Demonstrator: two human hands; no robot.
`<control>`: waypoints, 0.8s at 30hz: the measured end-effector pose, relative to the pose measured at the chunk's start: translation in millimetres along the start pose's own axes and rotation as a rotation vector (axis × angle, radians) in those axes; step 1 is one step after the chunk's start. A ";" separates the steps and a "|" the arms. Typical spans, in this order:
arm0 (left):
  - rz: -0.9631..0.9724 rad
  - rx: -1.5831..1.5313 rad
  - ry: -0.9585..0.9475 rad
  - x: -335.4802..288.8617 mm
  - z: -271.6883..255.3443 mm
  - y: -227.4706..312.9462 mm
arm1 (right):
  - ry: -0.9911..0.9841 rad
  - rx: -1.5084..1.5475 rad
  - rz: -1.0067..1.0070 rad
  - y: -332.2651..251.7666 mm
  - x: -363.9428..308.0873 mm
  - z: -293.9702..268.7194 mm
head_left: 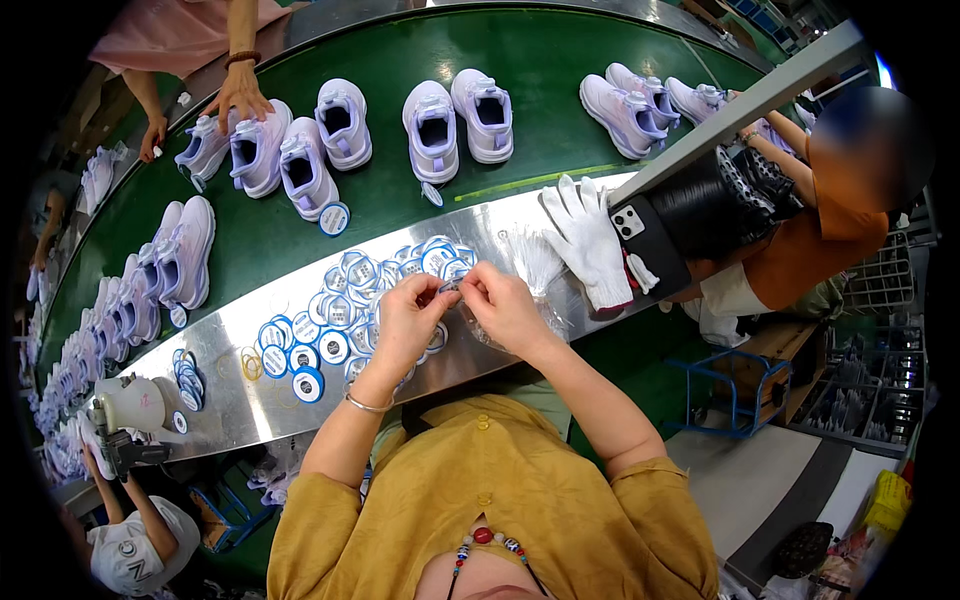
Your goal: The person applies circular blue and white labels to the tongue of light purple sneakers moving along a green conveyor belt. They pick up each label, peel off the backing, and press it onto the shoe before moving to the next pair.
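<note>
left hand (pixel 408 318); right hand (pixel 507 310); pinching small item (pixel 450 286); glossy discs (pixel 338 310); metal ledge (pixel 232 412)

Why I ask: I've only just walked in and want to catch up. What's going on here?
The person's left hand and right hand come together over the metal table, pinching a small item too hidden to make out. Many round, blue-rimmed tags lie near them, mostly to the left; thin clear strands and a white glove lie to the right. Beyond, pale shoes stand on a green surface. At the upper left, a co-worker's hand is on a shoe.
</note>
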State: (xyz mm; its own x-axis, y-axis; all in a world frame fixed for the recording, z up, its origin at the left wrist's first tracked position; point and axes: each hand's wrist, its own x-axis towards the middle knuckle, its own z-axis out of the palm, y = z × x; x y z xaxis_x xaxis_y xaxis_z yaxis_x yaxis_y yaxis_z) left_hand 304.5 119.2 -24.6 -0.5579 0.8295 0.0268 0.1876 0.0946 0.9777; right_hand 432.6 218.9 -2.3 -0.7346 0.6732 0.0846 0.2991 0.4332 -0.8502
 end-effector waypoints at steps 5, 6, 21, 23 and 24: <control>0.112 0.142 0.025 -2.2 -1.3 9.1 | 0.030 0.045 -0.006 -1.1 2.3 4.6; 0.126 0.146 0.028 -2.0 -0.4 7.9 | 0.039 0.066 -0.006 -0.4 1.7 5.7; 0.190 0.194 0.077 -2.3 7.7 11.1 | 0.068 0.094 0.104 1.9 -0.8 4.0; 0.205 0.201 0.072 -2.6 8.9 10.5 | 0.085 0.090 0.057 1.1 -1.4 5.7; 0.203 0.199 0.066 -2.8 10.2 9.6 | 0.092 0.089 0.033 0.7 -1.9 6.5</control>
State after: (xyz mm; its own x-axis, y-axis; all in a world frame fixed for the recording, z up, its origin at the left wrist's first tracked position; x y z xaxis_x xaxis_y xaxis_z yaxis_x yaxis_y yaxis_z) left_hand 316.2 123.5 -17.5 -0.5428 0.8056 0.2374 0.4521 0.0420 0.8910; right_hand 430.3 214.1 -6.4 -0.6651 0.7401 0.0998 0.2639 0.3580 -0.8956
